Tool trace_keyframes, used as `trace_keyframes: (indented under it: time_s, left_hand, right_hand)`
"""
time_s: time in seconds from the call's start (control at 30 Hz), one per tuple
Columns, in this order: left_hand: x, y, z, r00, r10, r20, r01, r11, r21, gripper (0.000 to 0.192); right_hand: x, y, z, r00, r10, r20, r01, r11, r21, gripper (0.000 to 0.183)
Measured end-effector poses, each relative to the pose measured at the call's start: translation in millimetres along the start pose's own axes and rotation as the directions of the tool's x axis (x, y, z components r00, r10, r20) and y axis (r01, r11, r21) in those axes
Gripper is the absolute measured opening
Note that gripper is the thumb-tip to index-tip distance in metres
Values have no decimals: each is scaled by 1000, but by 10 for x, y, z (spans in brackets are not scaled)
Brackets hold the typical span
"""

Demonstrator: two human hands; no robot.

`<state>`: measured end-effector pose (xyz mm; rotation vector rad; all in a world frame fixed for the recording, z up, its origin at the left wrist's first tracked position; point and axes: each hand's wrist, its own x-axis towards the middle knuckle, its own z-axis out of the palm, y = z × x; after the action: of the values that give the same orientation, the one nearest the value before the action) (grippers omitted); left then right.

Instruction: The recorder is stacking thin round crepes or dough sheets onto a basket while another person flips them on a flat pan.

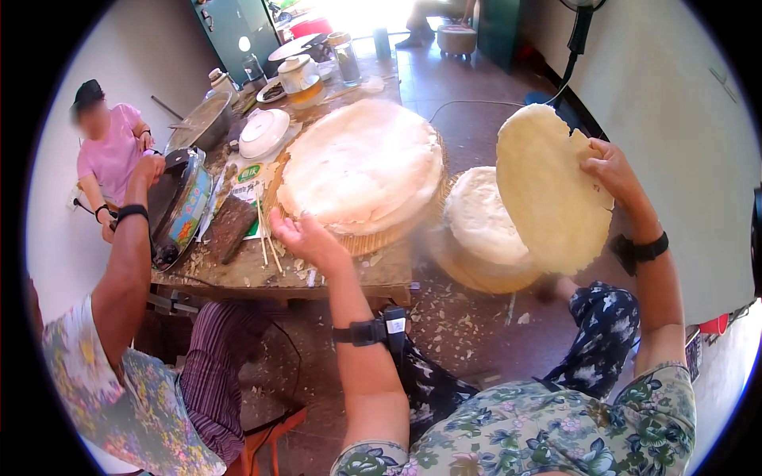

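Note:
My right hand (608, 169) pinches a thin, round, pale-yellow flatbread (550, 190) by its torn edge. The sheet hangs almost vertically over a smaller stack of pale flatbreads (485, 217) on a low round woven tray (461, 271). My left hand (309, 241), palm up with fingers parted, is at the near left edge of a large flatbread stack (363, 163). Whether a fingertip touches that stack, I cannot tell. The large stack rests on a round woven mat (369, 243) on the wooden table (351, 291).
Left of the mat lie chopsticks (266, 235), a dark block (232, 229) and an upturned white bowl (265, 132). Two people work around a round griddle (181, 202). Jars (300, 80) stand farther back. Flakes litter the floor (452, 321); a cable (476, 102) crosses it near a fan (580, 35).

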<state>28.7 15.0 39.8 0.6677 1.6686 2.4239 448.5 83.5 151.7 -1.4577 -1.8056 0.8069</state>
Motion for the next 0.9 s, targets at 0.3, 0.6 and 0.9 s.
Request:
trace_keyframes:
  time_s: [0.3,0.6,0.9]
  left_hand:
    - [356,-347,-326,954,-301,-4,295,936,-192,47]
    - [453,-408,-370,990,-141,-7,139,984,-108,44]
    - [318,-344,-259,997,29,74,-37,993,111,43]
  right_hand:
    - [-57,-3,111,1000,20,4,-20,990,136,27]
    - [-16,83,163,1000,-6,12,3,982,190,27]
    - [-20,66,164,999,-28,-22,30,993,118,28]
